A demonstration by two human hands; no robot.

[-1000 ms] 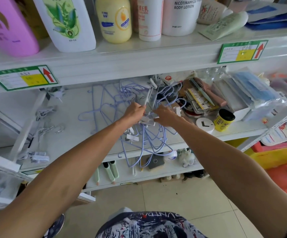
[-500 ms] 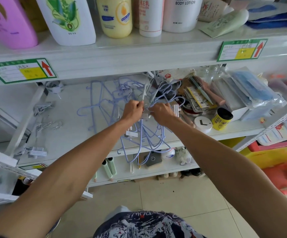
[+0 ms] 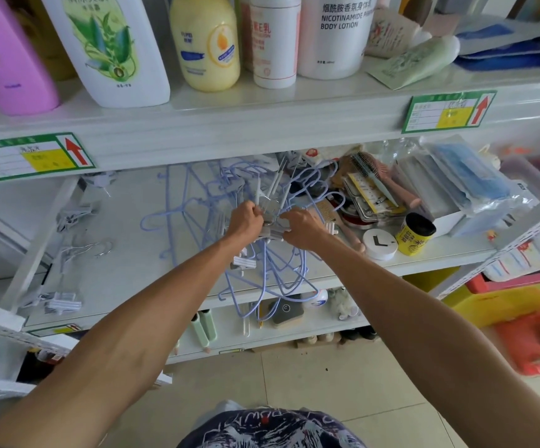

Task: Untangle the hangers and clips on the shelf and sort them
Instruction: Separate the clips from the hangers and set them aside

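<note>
A knot of lilac wire hangers (image 3: 263, 279) and white clips lies on the middle shelf (image 3: 133, 273) and spills over its front edge. My left hand (image 3: 246, 219) and my right hand (image 3: 302, 226) meet above the knot, both with curled fingers gripping a bundle of white clip hangers (image 3: 270, 205) whose metal rods stick upward. More lilac hangers (image 3: 178, 218) lie flat to the left of my hands. Loose white clips (image 3: 63, 302) and a metal hook clip (image 3: 84, 250) lie apart at the shelf's left end.
To the right on the same shelf are a yellow jar (image 3: 414, 234), a round white lid (image 3: 380, 244), a pink hairbrush (image 3: 384, 176) and bagged blue masks (image 3: 468, 176). Bottles (image 3: 204, 43) fill the shelf above. A lower shelf holds small items.
Both hands have lifted the clip bundle slightly up and back over the shelf, and moved closer together. The hanging lilac hangers shifted with them.
</note>
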